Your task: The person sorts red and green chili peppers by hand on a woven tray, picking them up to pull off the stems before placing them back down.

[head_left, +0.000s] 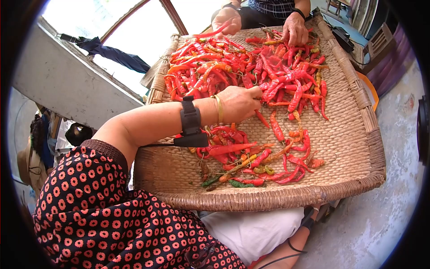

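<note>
My left hand [237, 103], with its fingers curled together, is at the lower edge of a big pile of red chili peppers [215, 58] in a woven basket tray [340, 139]. What its fingertips pinch is hidden. One red pepper [262, 118] lies just below that hand. A smaller group of peppers [233, 148], red with some green and orange ones, lies nearer the basket's front rim. Of my right side, the forearm [286, 249] shows at the bottom, reaching up to the basket's underside; the fingers of my right hand are hidden there.
Across the basket sits a person; one hand [228, 22] holds a red pepper and the other hand [295, 29] touches the pile. A dark folded umbrella [112, 54] hangs at the left. A wooden crate [380, 44] stands at the right. White cloth [255, 228] lies below the basket.
</note>
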{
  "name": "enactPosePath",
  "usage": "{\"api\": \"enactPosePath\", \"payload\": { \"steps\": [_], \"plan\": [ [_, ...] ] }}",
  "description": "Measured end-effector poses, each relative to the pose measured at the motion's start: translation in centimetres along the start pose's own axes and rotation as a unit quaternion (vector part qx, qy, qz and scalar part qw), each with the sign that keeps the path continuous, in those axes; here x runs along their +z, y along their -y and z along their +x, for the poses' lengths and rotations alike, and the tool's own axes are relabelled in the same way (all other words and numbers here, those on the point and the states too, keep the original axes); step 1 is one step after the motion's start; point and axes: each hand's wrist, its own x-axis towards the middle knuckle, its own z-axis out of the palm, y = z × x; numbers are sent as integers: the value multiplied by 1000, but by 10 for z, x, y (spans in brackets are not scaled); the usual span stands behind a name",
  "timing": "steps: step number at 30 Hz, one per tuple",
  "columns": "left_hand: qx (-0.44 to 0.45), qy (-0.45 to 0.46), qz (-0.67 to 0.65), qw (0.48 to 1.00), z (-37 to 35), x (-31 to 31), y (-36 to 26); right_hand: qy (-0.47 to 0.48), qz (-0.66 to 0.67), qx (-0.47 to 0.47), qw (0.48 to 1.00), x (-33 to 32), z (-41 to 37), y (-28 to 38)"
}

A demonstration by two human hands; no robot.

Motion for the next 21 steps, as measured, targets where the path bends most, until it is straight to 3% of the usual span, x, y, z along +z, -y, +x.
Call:
{"api": "enactPosePath", "payload": {
  "steps": [21],
  "plan": [
    [-17, -6, -41, 999, -4, -7, -2, 58, 67, 29, 996, -29, 0, 20]
  ]
}}
